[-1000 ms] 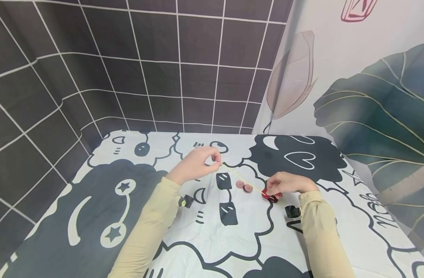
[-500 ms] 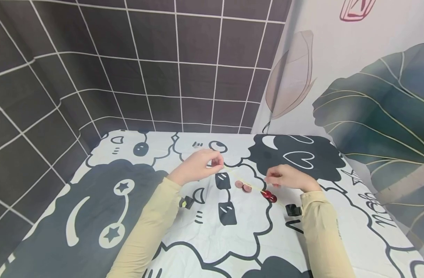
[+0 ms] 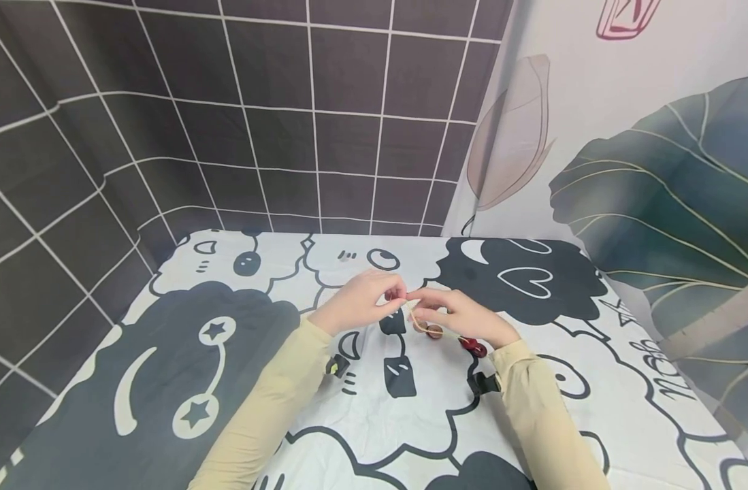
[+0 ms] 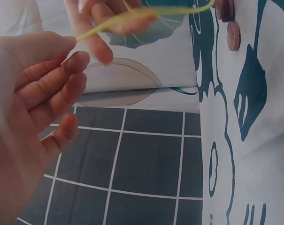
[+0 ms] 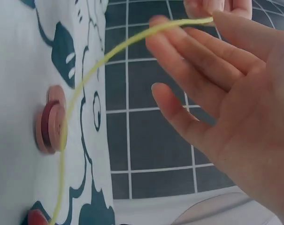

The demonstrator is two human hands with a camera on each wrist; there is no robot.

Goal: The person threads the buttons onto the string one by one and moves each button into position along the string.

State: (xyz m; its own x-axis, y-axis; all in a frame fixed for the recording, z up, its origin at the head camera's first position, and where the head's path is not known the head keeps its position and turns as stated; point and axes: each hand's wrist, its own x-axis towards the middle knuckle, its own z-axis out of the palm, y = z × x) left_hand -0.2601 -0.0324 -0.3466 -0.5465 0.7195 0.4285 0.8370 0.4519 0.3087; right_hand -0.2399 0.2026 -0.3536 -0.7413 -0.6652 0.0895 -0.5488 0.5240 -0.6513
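Observation:
My left hand (image 3: 363,301) pinches the end of a yellow cord (image 5: 127,42) between thumb and fingertips, above the printed cloth. Beside it, my right hand (image 3: 459,314) reaches in with loosely extended fingers, its fingertips right at the left thumb. The cord passes along the right fingers in the right wrist view, then curves down toward the cloth. Pink buttons (image 3: 433,331) lie below the hands, and the cord runs over them. Farther right are shiny red pieces (image 3: 479,350), where the cord also leads. One pink button (image 4: 233,36) shows its small holes in the left wrist view.
A white cloth (image 3: 361,408) with black cartoon prints covers the surface. Dark grid-patterned fabric (image 3: 275,136) hangs behind it, and a leaf-printed curtain (image 3: 674,184) hangs at the right. Each wrist carries a small black device (image 3: 484,383).
My right hand has let go of the red pieces, lifted, and moved left to meet the left hand. The left hand shifted slightly right and down, keeping its pinch; the cord now hangs slack.

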